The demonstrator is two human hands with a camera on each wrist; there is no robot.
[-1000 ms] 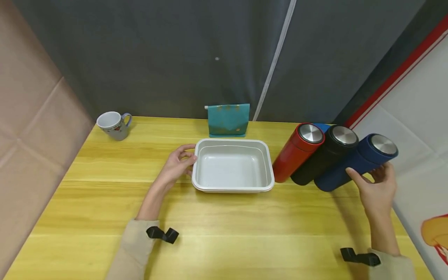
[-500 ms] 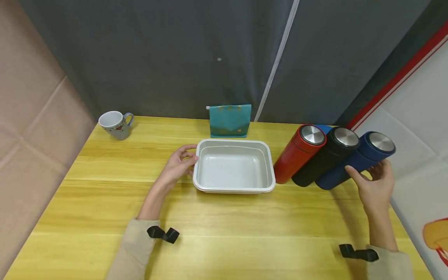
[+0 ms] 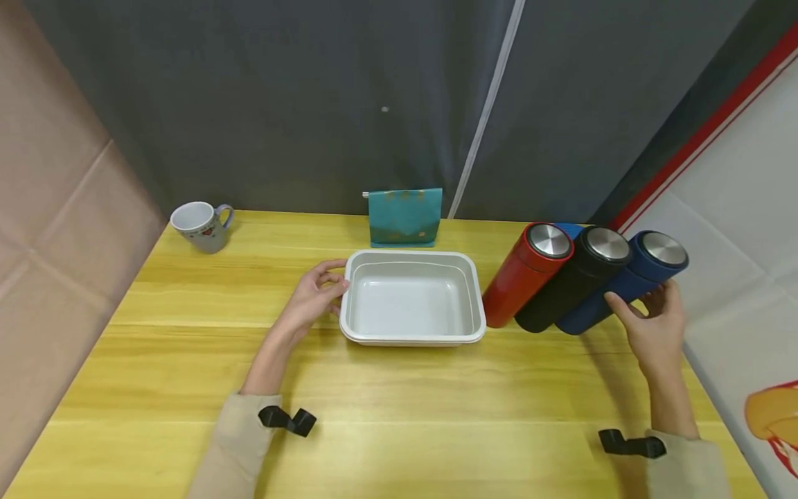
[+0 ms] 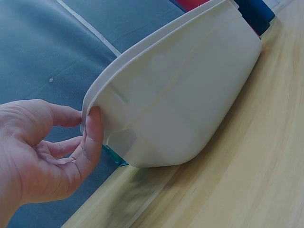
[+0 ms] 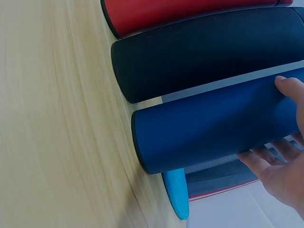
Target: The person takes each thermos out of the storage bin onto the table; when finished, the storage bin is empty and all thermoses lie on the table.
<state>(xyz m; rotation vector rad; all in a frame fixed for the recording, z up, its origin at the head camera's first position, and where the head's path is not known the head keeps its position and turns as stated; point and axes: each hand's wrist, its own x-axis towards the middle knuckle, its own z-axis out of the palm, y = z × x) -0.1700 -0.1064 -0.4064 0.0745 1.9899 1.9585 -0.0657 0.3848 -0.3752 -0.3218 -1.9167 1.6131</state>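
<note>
My left hand [image 3: 314, 294] holds the left end of a white rectangular tray [image 3: 411, 339], thumb and index finger at its rim. In the left wrist view the thumb [image 4: 92, 137] lies against the tray's outer wall [image 4: 180, 95]. Nothing is in the tray. My right hand [image 3: 651, 322] grips a dark blue flask [image 3: 623, 284] around its body, thumb in front and fingers behind. The flask stands beside a black flask [image 3: 564, 287] and a red flask [image 3: 520, 277], all with steel lids. In the right wrist view the blue flask [image 5: 209, 128] lies close against the black one [image 5: 199, 52].
A grey mug [image 3: 199, 225] stands at the far left corner of the yellow wooden table [image 3: 405, 402]. A teal pouch [image 3: 404, 216] stands behind the tray. A light blue object [image 5: 176, 192] shows behind the flasks. A dark curtain closes the back.
My right hand has moved the blue flask a little left and back, closer against the black flask. The left hand and the tray have stayed put.
</note>
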